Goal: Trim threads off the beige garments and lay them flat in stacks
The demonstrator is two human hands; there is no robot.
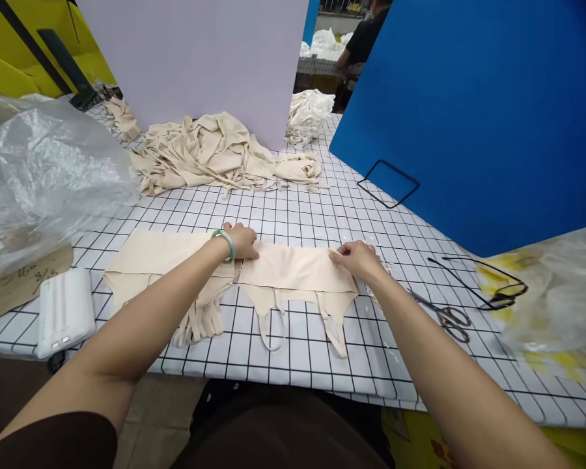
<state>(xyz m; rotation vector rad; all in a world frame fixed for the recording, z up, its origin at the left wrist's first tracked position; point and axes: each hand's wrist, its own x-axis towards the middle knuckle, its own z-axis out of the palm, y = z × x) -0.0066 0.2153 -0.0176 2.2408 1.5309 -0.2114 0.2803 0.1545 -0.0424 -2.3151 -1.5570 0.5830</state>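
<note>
as it lies now: the beige garment (295,268) is flat on the near tabletop (322,215), straps hanging toward the near edge.
left hand (241,240): fingers pressed flat on its far-left corner, grasping nothing.
right hand (356,258): fingers pinching its far-right corner.
doing it well: the person should keep both corners level and taut.

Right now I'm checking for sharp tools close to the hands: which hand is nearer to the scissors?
Right. The right hand rests on the beige garment's right edge, just left of the scissors. The left hand presses the garment's other end, farther left.
</note>
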